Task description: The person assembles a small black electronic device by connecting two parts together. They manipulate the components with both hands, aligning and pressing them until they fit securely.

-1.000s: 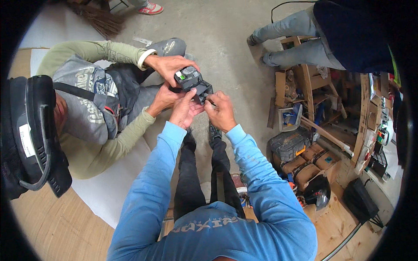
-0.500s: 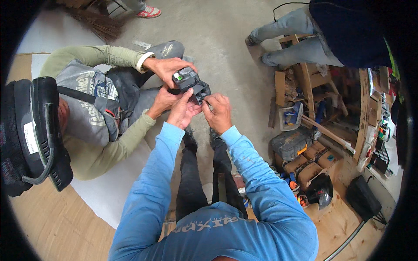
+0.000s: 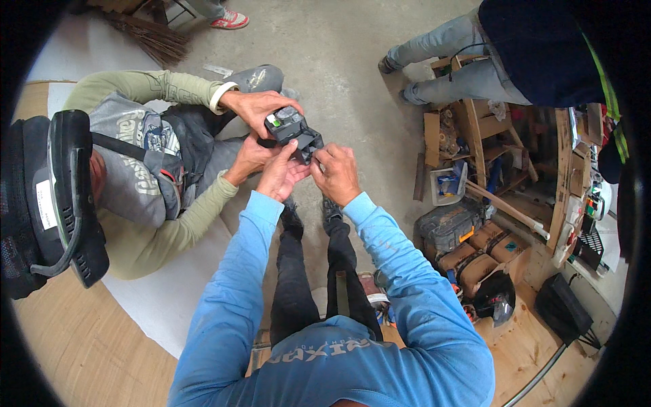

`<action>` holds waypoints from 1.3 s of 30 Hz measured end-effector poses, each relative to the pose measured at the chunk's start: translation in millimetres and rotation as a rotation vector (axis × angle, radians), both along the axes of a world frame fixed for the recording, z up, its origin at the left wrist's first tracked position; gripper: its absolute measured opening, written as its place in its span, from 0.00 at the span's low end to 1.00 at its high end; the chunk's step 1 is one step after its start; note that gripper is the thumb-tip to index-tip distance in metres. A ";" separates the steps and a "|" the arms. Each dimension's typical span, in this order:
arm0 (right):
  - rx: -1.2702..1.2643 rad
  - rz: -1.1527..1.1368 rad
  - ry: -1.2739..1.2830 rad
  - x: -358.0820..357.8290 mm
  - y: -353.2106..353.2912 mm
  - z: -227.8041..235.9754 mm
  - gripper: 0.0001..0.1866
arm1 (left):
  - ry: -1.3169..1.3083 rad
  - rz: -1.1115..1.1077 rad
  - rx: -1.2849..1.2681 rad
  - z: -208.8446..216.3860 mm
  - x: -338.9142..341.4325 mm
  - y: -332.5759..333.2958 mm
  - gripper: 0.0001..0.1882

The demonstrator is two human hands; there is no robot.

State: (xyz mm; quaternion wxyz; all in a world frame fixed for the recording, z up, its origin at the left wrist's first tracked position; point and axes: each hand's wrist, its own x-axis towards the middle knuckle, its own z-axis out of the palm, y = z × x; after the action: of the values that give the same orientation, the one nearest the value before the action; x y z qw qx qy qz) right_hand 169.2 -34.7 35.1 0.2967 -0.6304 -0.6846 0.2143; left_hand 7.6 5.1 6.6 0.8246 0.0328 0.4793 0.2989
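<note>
A black boxy device [image 3: 288, 125] with a small green patch is held up between me and a person sitting at my left. Its near part, a black bracket-like piece [image 3: 308, 144], extends toward my fingers. My left hand [image 3: 283, 176] is palm up under that piece, thumb pressed on it. Against its right edge, my right hand [image 3: 338, 173] is closed in a pinch; whatever lies between the fingertips is hidden. The co-worker's upper hand [image 3: 256, 110] grips the device from the far left, and their other hand [image 3: 249, 159] supports it from below.
Close on my left is the seated co-worker with a black headset [image 3: 71, 197]. Another person in jeans [image 3: 454, 74] stands at the far right. Along the right are a wooden shelf [image 3: 475, 136], a grey toolbox [image 3: 449, 224] and cardboard boxes [image 3: 488, 254]. A broom [image 3: 152, 37] lies far left.
The device and the hands around it have shifted very slightly in view, with the grips much the same. The standing person at the far right has moved a little.
</note>
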 end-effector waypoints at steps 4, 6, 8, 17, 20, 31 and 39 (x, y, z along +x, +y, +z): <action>0.001 0.020 -0.069 0.7 2.1 7.9 0.06 | -0.017 -0.001 0.007 -0.8 -1.4 -0.8 0.23; 0.001 0.007 -0.104 -1.5 0.2 10.5 0.06 | -0.023 -0.006 0.013 0.3 -1.2 -1.2 0.23; -0.009 -0.025 -0.146 -5.7 -3.2 11.5 0.06 | -0.018 -0.012 0.021 1.5 -1.3 -1.8 0.24; -0.043 0.001 -0.184 -8.0 -0.5 15.7 0.06 | 0.013 -0.007 0.000 6.3 0.7 0.3 0.22; -0.077 -0.048 -0.090 -6.9 0.2 20.6 0.05 | -0.003 -0.008 0.023 6.0 0.0 1.3 0.23; -0.075 -0.061 -0.125 -9.6 0.1 10.3 0.06 | -0.056 0.016 0.044 -5.9 0.3 1.4 0.21; -0.076 0.130 -0.063 5.4 7.2 13.0 0.06 | -0.029 -0.015 0.010 -8.3 -3.5 -2.8 0.23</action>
State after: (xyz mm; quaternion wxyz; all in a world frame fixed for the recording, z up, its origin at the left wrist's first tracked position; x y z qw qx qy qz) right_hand 174.6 -27.5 48.1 0.2366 -0.6018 -0.7244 0.2390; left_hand 4.2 2.3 -1.8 0.8335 0.0362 0.4655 0.2953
